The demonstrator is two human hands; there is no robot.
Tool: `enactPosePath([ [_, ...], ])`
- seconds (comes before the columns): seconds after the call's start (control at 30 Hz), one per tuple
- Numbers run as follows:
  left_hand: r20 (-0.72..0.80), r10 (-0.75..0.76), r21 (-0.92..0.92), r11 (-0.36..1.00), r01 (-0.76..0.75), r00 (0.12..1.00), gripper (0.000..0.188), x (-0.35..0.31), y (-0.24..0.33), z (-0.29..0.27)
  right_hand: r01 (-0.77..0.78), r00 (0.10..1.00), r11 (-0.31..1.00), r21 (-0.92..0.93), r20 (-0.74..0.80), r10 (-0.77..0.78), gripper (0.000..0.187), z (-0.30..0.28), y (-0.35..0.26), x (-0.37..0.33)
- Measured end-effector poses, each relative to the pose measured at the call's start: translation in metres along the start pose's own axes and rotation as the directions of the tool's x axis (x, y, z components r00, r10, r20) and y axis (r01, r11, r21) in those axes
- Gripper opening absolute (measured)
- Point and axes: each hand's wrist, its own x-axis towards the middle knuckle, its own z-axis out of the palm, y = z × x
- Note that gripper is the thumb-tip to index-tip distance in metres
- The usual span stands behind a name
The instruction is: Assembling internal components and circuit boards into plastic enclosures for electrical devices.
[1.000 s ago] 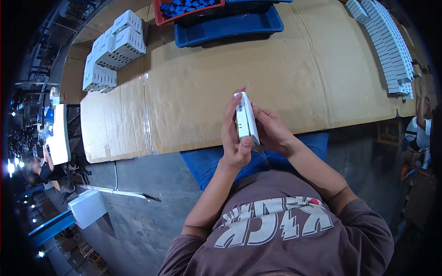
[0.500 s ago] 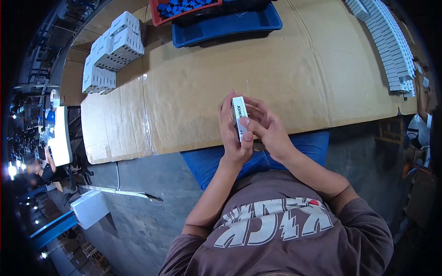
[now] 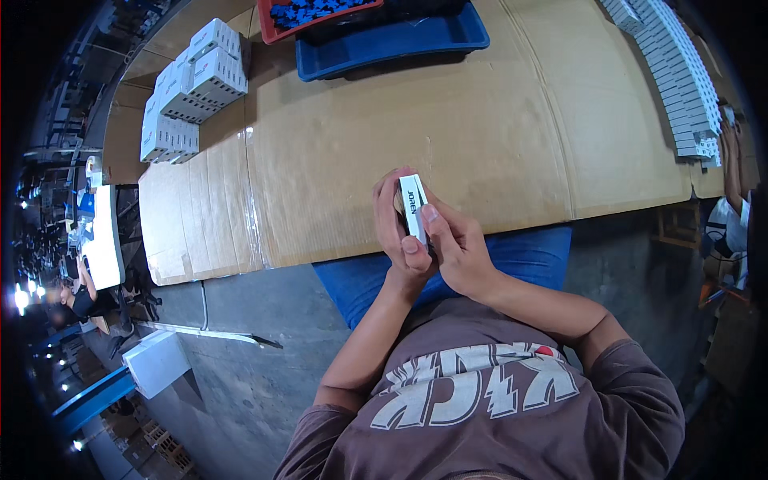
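Observation:
Between my two hands, over the near edge of the cardboard-covered table (image 3: 344, 184), is a small white box (image 3: 411, 204) with dark print on its upward side. My left hand (image 3: 394, 232) wraps around its left side, the thumb lying on its near end. On the right side my right hand (image 3: 458, 244) grips it, thumb tip pressed against the box's face. The undersides of the box and most of the fingertips are hidden.
Stacked white boxes (image 3: 204, 76) stand at the far left. A long row of similar boxes (image 3: 676, 88) lines the far right. At the back are a blue tray (image 3: 392, 52) and a red bin (image 3: 276, 34) holding blue pieces. Other people are at both sides.
Both hands have shifted slightly left and nearer together around the box. My right fingers have come off its far side, and the right thumb has moved along its face.

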Motion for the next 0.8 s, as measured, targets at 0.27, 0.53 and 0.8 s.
enactPosePath([
  [0.27, 0.038, 0.020, -0.034, 0.999, -0.019, 0.999, 0.089, 0.004, -0.005, -0.007, 0.071, 0.997, 0.978, -0.198, -0.023, -0.077, 0.049, 0.001, -0.003, -0.002],
  [0.53, 0.102, -0.004, -0.029, 1.000, 0.007, 0.995, 0.093, 0.006, -0.005, -0.008, -0.021, 1.000, 0.996, -0.084, 0.019, 0.022, 0.049, -0.006, -0.007, 0.014],
  [0.8, 0.202, -0.403, -0.369, 0.813, 0.451, 0.893, 0.088, 0.006, 0.004, -0.016, 0.091, 0.980, 0.849, -0.521, 0.196, 0.016, 0.070, -0.044, -0.018, 0.019],
])
